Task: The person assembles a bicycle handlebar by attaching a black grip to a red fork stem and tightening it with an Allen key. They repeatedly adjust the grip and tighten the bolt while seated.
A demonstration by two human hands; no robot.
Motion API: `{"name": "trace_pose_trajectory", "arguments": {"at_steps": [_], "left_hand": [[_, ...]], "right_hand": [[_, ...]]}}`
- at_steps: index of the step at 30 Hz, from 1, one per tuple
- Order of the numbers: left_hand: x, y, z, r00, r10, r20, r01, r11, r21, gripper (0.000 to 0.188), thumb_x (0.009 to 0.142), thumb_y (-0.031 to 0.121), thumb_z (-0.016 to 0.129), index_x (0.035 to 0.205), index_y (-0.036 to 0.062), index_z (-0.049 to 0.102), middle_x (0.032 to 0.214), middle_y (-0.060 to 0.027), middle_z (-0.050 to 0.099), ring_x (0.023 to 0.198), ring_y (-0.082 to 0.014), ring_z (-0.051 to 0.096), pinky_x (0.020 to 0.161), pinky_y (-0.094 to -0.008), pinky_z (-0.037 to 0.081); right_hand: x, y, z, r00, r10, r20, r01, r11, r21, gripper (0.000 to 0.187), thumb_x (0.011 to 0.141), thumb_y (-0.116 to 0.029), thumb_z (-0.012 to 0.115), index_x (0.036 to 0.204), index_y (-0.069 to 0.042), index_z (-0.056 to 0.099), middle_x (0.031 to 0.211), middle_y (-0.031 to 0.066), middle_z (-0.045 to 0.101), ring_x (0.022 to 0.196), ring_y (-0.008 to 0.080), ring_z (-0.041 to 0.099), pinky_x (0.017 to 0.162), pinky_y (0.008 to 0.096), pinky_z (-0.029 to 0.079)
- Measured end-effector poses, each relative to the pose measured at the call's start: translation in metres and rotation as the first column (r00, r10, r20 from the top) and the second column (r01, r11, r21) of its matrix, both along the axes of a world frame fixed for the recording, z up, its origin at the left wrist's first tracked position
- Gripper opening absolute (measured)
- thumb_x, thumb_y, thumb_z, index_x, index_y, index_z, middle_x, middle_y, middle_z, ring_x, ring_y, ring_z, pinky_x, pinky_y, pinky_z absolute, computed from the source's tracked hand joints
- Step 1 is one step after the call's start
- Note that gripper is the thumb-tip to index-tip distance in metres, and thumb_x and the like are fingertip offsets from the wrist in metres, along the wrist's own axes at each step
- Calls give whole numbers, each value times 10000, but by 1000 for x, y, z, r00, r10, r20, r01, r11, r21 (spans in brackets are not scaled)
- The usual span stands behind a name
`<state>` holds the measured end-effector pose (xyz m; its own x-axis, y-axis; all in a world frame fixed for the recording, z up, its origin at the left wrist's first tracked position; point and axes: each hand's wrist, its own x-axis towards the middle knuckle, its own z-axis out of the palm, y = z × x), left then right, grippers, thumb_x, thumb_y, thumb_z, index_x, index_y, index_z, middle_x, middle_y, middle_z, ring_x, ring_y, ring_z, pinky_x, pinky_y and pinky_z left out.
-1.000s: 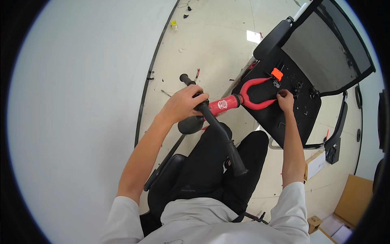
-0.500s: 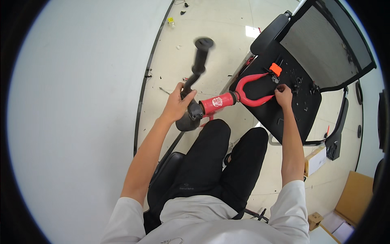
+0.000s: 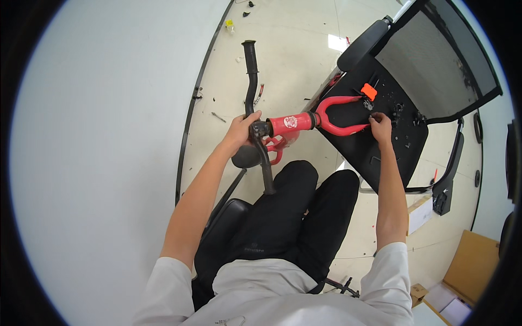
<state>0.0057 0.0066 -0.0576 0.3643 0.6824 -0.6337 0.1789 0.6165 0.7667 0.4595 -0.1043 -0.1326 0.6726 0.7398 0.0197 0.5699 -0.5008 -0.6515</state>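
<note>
My left hand (image 3: 237, 133) is closed around the middle of a black handlebar (image 3: 252, 89), by its clamp. One rubber-gripped end of the bar points away from me, and the other reaches back over my thigh. From the clamp a red head tube (image 3: 284, 125) runs right to a red fork (image 3: 333, 129) with two curved legs. The fork lies over a black chair seat (image 3: 356, 152). At the tip of the nearer leg my right hand (image 3: 381, 129) is closed, fingertips pinched together. Below the tube, more of the red frame (image 3: 278, 146) and a dark rounded part (image 3: 247, 157) show.
An orange piece (image 3: 369, 92) and several small metal parts (image 3: 399, 111) lie on the chair seat, with an L-shaped hex key (image 3: 374, 160) nearby. A white wall (image 3: 109, 152) stands at left. Cardboard boxes (image 3: 473, 266) sit at the lower right.
The handlebar has turned under my left hand; its gripped end swung left and its other end now shows over my thigh. My right hand stays at the fork tip.
</note>
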Motion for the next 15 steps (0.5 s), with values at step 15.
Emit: {"name": "trace_pose_trajectory", "arguments": {"at_steps": [15], "left_hand": [[10,-41,-13,998,13,55,-3,987,-162,530,1009,503,509,990,-10,636,769,-139,696,660,-245,720,562,-383,607]], "right_hand": [[-24,-2,-13,982,-174,75,175,985,-5,271,803,-209,710,998,-23,744,910,132,756,890,270,732,846,363,542]]}}
